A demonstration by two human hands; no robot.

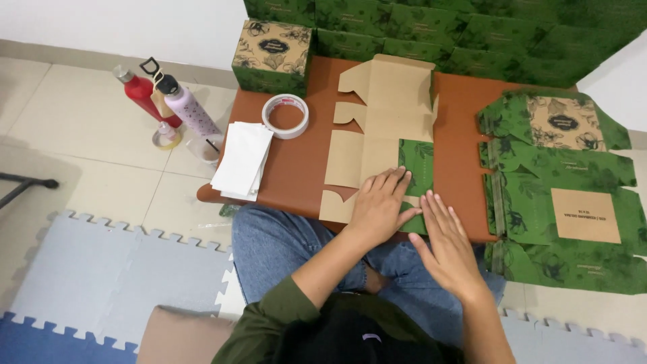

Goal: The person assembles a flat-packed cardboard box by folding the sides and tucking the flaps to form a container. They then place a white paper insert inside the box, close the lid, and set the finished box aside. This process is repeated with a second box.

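A flat unfolded cardboard box blank point(377, 128) lies brown side up on a low brown table point(296, 162), with one green printed flap point(416, 162) folded over. My left hand point(381, 205) presses flat on the blank's near panel beside that flap. My right hand point(445, 243) lies open, fingers together, against the green flap's near edge. Neither hand grips anything.
A tape roll point(285, 115) and a stack of white paper slips point(242, 160) sit on the table's left. An assembled box point(272, 56) stands behind. Flat green blanks point(559, 195) are piled at right, folded green boxes point(431, 27) along the wall. Two bottles point(165, 101) stand on the floor.
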